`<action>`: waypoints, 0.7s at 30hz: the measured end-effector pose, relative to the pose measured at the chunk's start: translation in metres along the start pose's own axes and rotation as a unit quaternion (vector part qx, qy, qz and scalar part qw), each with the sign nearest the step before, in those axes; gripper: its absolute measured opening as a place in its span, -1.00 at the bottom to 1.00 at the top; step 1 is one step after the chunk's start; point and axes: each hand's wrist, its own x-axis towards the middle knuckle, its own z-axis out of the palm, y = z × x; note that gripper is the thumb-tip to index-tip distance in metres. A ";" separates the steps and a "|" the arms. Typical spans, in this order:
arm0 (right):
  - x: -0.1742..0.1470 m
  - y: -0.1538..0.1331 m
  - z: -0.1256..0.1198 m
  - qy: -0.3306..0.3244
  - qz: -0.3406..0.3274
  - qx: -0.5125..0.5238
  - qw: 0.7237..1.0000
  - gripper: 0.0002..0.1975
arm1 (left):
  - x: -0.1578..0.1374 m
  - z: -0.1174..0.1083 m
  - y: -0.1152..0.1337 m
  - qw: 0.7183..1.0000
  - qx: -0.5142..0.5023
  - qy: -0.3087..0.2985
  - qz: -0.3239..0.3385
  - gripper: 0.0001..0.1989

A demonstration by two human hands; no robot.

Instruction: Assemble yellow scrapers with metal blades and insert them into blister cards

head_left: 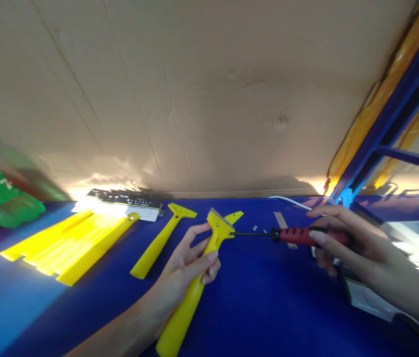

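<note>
A yellow scraper (185, 310) is gripped in my left hand (190, 260), its handle slanting toward me and its head up, with a strip of metal blade along the top edge. My right hand (350, 243) is closed round the red and black handle of a screwdriver (308, 236). The screwdriver's shaft points left, and its tip meets the right end of the scraper head. Behind that head, part of another yellow piece (236, 216) shows. Small nuts (254, 228) and a flat metal blade (279, 220) lie on the table near the shaft.
Left of my hand lies a yellow scraper handle (157, 243), and farther left a row of yellow handles (83, 243) beside black and white cards (124, 201). A green bottle (5, 198) stands at far left. White packaging (369, 297) lies under my right arm. Cardboard (194, 99) backs the blue table (261, 307).
</note>
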 end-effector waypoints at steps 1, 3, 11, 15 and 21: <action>0.000 0.001 0.003 0.012 0.018 -0.002 1.000 -0.56 | 0.000 0.001 -0.001 1.000 0.001 0.000 -0.001 -0.48; -0.001 0.003 0.006 0.033 0.054 -0.007 0.998 -0.49 | -0.001 0.002 -0.001 1.000 0.002 -0.001 -0.004 -0.46; 0.001 0.013 -0.001 -0.038 0.006 0.080 0.996 -0.56 | 0.003 -0.003 -0.004 1.000 -0.003 0.012 -0.007 -0.45; 0.004 0.014 0.005 -0.021 0.050 0.050 0.997 -0.59 | 0.001 -0.001 -0.003 1.000 0.007 0.001 -0.011 -0.46; 0.000 0.004 0.007 -0.046 0.076 0.053 0.995 -0.49 | 0.000 0.003 0.004 0.999 0.016 0.025 -0.021 -0.39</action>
